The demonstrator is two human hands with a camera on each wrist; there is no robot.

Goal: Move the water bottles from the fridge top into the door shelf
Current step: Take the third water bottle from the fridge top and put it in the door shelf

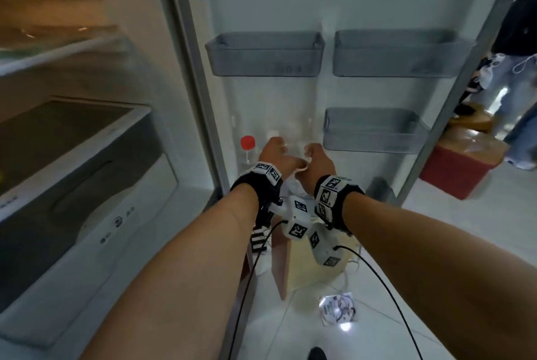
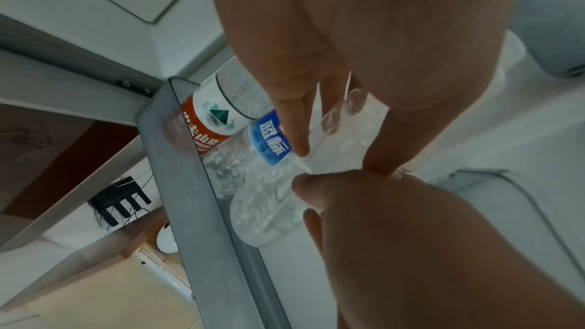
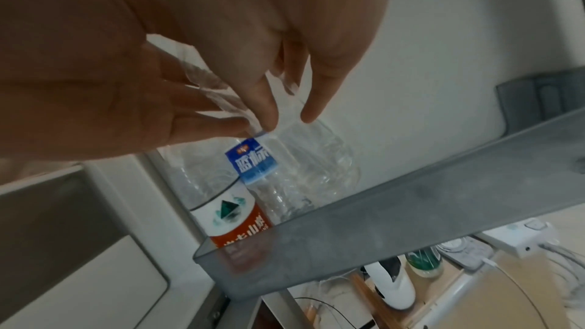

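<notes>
Our left hand (image 1: 276, 156) and right hand (image 1: 318, 163), fingers loosely spread, steadied the blue-label bottle (image 2: 269, 139) upright in the door shelf (image 3: 395, 229) beside the red-label bottle (image 3: 234, 219).

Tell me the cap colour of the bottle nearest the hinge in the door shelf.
Red. The cap shows best in the head view, left of both hands.
</notes>
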